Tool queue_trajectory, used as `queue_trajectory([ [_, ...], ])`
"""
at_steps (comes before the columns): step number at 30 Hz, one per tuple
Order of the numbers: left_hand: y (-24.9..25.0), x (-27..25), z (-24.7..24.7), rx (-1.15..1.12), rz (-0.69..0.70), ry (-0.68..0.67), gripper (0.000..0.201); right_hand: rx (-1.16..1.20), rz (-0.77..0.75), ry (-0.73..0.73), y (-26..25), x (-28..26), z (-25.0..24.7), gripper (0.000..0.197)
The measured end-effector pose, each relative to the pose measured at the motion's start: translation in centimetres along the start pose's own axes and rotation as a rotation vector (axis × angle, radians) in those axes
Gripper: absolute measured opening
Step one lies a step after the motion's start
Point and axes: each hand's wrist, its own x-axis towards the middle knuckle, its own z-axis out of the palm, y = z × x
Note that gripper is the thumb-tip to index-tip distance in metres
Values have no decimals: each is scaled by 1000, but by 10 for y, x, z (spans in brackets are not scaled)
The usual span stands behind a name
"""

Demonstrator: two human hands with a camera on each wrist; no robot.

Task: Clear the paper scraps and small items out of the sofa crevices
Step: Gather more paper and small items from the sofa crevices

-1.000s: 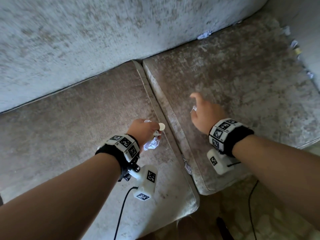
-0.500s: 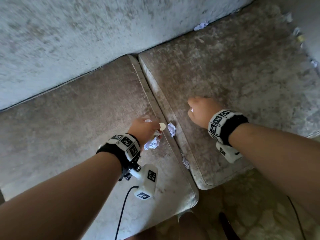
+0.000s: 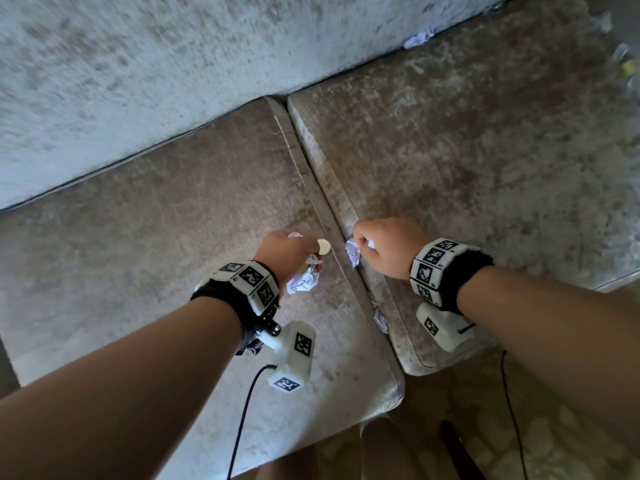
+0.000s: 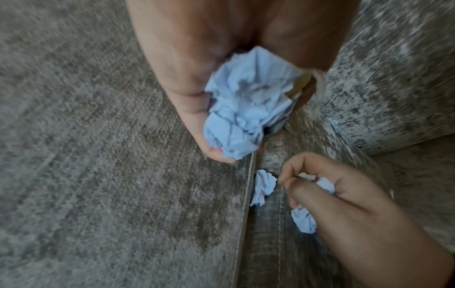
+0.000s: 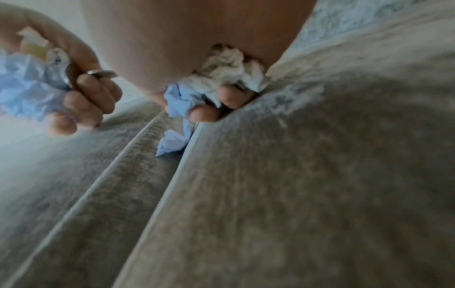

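My left hand (image 3: 304,259) hovers over the left seat cushion (image 3: 145,237), gripping a crumpled pale-blue paper wad (image 3: 303,283) and a round coin (image 3: 323,246). The wad (image 4: 248,103) fills its palm in the left wrist view. Across the gap between the cushions, my right hand (image 3: 361,244) is curled round white and blue scraps (image 5: 226,70). Its fingertips (image 4: 282,180) sit right at another crumpled scrap (image 3: 353,255) wedged in the crevice (image 3: 332,216). Whether they pinch it I cannot tell.
A further scrap (image 3: 381,320) sticks out of the same crevice nearer the front edge. One scrap (image 3: 419,38) lies where the right cushion (image 3: 485,161) meets the backrest (image 3: 138,64). Several small bits (image 3: 627,65) line the far right seam. Floor shows below the cushions.
My right hand has come left and toward me, from the right cushion down to the crevice scrap. The left hand has kept still with its paper and coin.
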Motion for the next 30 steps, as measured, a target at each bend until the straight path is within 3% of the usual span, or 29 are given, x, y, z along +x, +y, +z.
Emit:
queue_trajectory([
  [4, -1, 1, -2, 6, -5, -11, 6, -99, -37, -10, -2, 0, 1, 16],
  [8, -1, 2, -4, 11, -16, -20, 5, -336, -53, -175, -10, 6, 6, 38],
  [11, 1, 1, -4, 16, -16, -31, 6, -448, -54, -288, -22, 15, 5, 20],
  [14, 1, 0, -4, 12, -10, -29, 5, -514, -75, -392, -27, 21, 1, 21],
  [18, 1, -3, -2, 33, 1, -42, 7, -319, 27, -330, -22, 21, -4, 14],
  [21, 2, -4, -1, 80, 13, -38, 5, -220, 14, -269, -20, 14, -2, 9],
  [23, 3, -6, 1, 88, 9, -22, 8, -215, -28, -235, -18, 7, 0, 26],
  [25, 4, -11, 5, 110, 0, -18, 9, -161, 11, -205, -15, -4, -3, 29],
  [30, 8, -32, 12, 146, -13, -23, 8, -229, 57, -351, -16, -36, -3, 28],
])
